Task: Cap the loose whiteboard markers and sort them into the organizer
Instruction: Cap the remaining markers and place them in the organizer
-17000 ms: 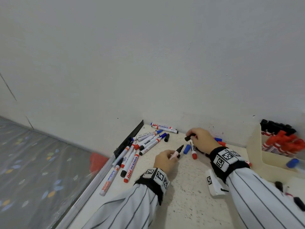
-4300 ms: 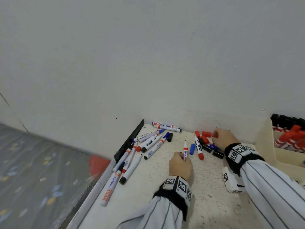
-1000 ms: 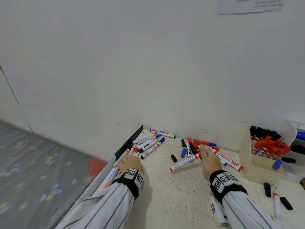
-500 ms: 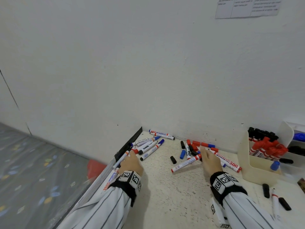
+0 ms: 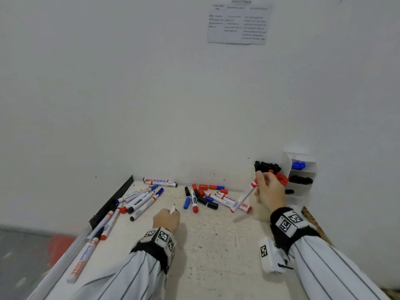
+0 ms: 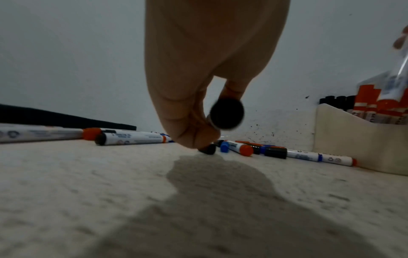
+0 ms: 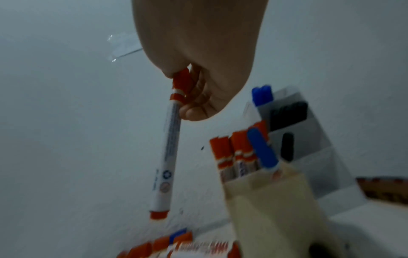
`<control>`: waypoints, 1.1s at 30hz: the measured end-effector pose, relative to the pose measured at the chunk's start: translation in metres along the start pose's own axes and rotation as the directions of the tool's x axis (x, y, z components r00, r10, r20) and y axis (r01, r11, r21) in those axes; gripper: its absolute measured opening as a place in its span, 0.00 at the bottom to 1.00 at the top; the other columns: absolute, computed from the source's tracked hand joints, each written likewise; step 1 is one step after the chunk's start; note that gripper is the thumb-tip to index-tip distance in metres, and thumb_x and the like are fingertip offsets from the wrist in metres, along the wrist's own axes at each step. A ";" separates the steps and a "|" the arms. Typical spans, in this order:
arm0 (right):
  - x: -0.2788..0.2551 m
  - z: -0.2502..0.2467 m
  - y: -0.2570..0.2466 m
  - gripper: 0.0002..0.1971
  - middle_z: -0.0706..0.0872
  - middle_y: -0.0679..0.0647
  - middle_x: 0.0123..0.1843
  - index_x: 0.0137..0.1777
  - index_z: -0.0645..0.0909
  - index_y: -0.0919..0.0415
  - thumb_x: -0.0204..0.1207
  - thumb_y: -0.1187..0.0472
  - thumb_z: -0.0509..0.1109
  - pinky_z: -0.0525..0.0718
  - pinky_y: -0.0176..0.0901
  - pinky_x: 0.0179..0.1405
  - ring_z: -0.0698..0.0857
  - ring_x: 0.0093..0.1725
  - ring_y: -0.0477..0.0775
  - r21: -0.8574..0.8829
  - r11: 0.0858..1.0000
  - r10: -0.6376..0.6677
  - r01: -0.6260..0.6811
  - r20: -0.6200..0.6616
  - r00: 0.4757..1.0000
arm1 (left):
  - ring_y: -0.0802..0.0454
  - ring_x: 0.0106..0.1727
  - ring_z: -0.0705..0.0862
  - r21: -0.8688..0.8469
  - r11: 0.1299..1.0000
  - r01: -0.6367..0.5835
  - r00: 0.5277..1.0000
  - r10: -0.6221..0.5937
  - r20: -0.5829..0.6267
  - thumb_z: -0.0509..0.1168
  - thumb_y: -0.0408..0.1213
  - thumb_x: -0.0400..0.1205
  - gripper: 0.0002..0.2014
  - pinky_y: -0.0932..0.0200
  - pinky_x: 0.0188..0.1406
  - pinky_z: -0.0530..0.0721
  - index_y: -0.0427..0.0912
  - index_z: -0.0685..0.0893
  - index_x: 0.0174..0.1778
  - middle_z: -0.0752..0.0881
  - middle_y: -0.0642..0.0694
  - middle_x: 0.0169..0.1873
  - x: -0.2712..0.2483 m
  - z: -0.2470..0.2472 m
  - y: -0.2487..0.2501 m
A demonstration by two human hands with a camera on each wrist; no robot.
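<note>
My left hand (image 5: 166,218) rests low on the table and grips an uncapped black marker (image 5: 173,209); its round black end (image 6: 226,116) faces the left wrist camera. A black cap (image 6: 207,149) lies just under its fingertips; whether they touch it is unclear. My right hand (image 5: 268,190) is raised and pinches a capped red marker (image 5: 244,198) by its cap, so the marker (image 7: 169,157) hangs down beside the cream organizer (image 7: 264,200). Red markers (image 7: 234,153) and a blue one (image 7: 261,148) stand in the organizer.
Loose caps and markers (image 5: 202,197) lie in a heap by the wall, and more markers (image 5: 140,199) lie at the left near the black rail (image 5: 114,200). A white tiered holder (image 5: 302,169) with blue and black markers stands behind the organizer. The wall is close behind.
My right hand has lifted the red marker off the table and up beside the organizer. My left hand has left the left-hand pile and come to mid-table with a black marker.
</note>
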State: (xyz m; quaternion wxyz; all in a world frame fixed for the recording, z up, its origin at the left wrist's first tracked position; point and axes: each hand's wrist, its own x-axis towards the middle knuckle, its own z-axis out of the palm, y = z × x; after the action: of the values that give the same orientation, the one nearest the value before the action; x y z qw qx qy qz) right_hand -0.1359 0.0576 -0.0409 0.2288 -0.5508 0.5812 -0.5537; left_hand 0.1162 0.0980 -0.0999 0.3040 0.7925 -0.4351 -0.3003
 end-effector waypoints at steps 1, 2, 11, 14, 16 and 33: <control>0.006 -0.014 -0.004 0.11 0.83 0.55 0.37 0.45 0.77 0.59 0.82 0.53 0.60 0.80 0.41 0.34 0.82 0.35 0.54 -0.002 1.000 -0.008 0.008 -0.040 0.999 | 0.48 0.50 0.78 -0.037 0.999 0.015 1.000 -0.014 0.020 0.56 0.41 0.85 0.16 0.58 0.48 0.75 0.35 0.78 0.63 0.82 0.39 0.53 0.000 0.007 0.003; 0.012 -0.028 -0.007 0.10 0.84 0.56 0.40 0.48 0.77 0.60 0.82 0.54 0.60 0.80 0.40 0.37 0.83 0.38 0.54 -0.021 1.000 -0.019 0.018 -0.078 0.997 | 0.48 0.51 0.78 -0.054 0.998 0.029 0.999 -0.027 0.037 0.58 0.40 0.84 0.17 0.58 0.49 0.76 0.35 0.76 0.65 0.81 0.39 0.57 -0.001 0.013 0.005; 0.042 -0.073 0.003 0.11 0.83 0.59 0.50 0.60 0.79 0.66 0.82 0.63 0.62 0.80 0.41 0.45 0.82 0.49 0.55 -0.273 0.958 -0.112 0.085 -0.084 0.990 | 0.44 0.58 0.79 -0.101 0.994 0.033 0.996 -0.024 0.087 0.63 0.36 0.81 0.19 0.57 0.54 0.76 0.36 0.73 0.68 0.80 0.37 0.62 0.004 0.025 0.010; 0.049 -0.063 0.012 0.11 0.82 0.59 0.55 0.61 0.79 0.64 0.81 0.62 0.63 0.83 0.48 0.54 0.82 0.56 0.58 -0.381 0.917 -0.129 0.116 -0.010 0.992 | 0.48 0.50 0.77 -0.126 0.992 0.028 0.996 -0.017 0.090 0.64 0.36 0.81 0.19 0.56 0.53 0.78 0.38 0.74 0.67 0.81 0.38 0.60 0.011 0.026 0.008; 0.048 -0.055 0.013 0.12 0.82 0.56 0.53 0.62 0.78 0.63 0.80 0.65 0.65 0.82 0.48 0.55 0.82 0.54 0.56 -0.391 0.912 -0.127 0.125 0.020 0.992 | 0.48 0.49 0.78 -0.154 0.988 0.030 0.995 -0.014 0.099 0.64 0.36 0.80 0.19 0.56 0.51 0.80 0.39 0.74 0.67 0.81 0.39 0.60 0.015 0.026 0.006; 0.066 -0.029 0.021 0.06 0.85 0.59 0.43 0.54 0.76 0.59 0.82 0.61 0.59 0.84 0.50 0.39 0.84 0.41 0.61 -0.640 0.744 -0.215 0.190 0.040 0.976 | 0.44 0.51 0.86 -0.275 0.956 0.105 0.977 -0.047 0.209 0.65 0.32 0.79 0.21 0.54 0.47 0.86 0.42 0.75 0.69 0.83 0.39 0.58 0.031 0.010 -0.006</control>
State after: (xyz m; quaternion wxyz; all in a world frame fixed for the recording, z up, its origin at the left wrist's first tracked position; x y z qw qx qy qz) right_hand -0.1884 0.0057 -0.0286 -0.0446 -0.6452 0.6756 -0.3539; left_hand 0.1253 0.0717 -0.1177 0.3576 0.7225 -0.3848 -0.4496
